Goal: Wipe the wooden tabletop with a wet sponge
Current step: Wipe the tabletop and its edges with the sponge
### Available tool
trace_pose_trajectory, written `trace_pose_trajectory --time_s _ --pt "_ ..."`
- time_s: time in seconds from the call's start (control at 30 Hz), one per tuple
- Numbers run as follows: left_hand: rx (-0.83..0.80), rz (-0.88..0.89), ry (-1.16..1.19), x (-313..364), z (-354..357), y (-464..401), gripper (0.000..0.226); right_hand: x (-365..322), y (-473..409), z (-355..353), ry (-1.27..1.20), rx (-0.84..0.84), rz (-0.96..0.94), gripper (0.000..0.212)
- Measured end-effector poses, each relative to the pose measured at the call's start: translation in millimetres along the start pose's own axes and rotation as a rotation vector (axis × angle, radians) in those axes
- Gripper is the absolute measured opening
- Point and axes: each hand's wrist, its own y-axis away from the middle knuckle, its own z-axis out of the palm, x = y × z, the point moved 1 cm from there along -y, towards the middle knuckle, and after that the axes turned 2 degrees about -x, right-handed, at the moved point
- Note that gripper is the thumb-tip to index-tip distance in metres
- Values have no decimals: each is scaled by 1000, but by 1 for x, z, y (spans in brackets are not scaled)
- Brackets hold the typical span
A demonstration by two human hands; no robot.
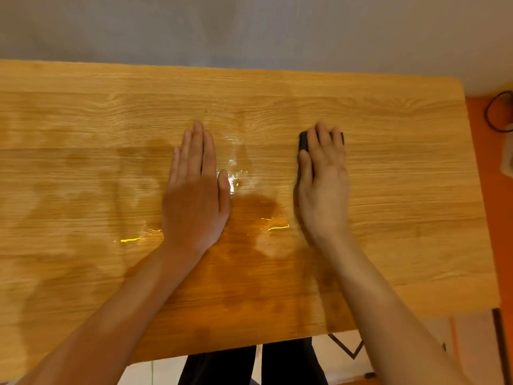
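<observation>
A light honey-coloured wooden tabletop with long horizontal grain fills most of the view, its far edge running against a plain pale grey wall and its right end finishing in a rounded corner. Broad darker patches of damp spread over the left half and the near middle of the wood, and a small puddle of clear water glints between the two hands, with thin bright reflections lower down on the wet sheen. To the right of the table the floor looks orange; a black cable loops there near the wall, beside something pale at the frame's edge that is too cut off to name. Below the near edge show pale floor tiles and the person's dark trousers.

The left hand lies palm-down on the wood, fingers straight and pressed together, thumb tucked alongside — flat on the wet surface, gripping nothing. The right hand rests on a dark, nearly black rectangular sponge, which sits on the tabletop right of centre, well short of the rounded corner. The fingers lie over the sponge's top, slightly spread and gently bent, the thumb running down its left side; only the sponge's far corners and left edge show past the hand. Its texture is too blurred to tell. Both forearms are bare and reach in from the near edge.
</observation>
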Motion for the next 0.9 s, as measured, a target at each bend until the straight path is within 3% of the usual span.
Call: trace_pose_trajectory --time_s 0.1,0.2,0.27,0.4,0.47,0.6,0.7,0.83,0.9 --pt "14 10 -11 2 1 1 59 -34 37 31 133 -47 -255 45" --pt "20 14 -25 2 1 2 58 -19 32 24 167 -153 -397 45" --pt "34 23 -24 1 1 2 58 4 10 8 82 -131 -328 40" --pt "45 24 -17 0 2 2 57 22 -29 -9 27 -6 4 41" --pt "34 15 4 1 1 2 57 3 -8 0 26 -36 -56 40" --pt "17 6 41 2 -1 2 58 -21 82 13 71 -237 -377 37" --pt "-8 -9 38 1 -2 1 59 -10 67 7 34 -257 -436 40" --pt "-17 -16 39 0 -3 0 59 -17 -9 7 55 -126 -195 39" --pt "-17 -12 41 1 -3 0 59 -21 -6 14 74 -91 -134 41"
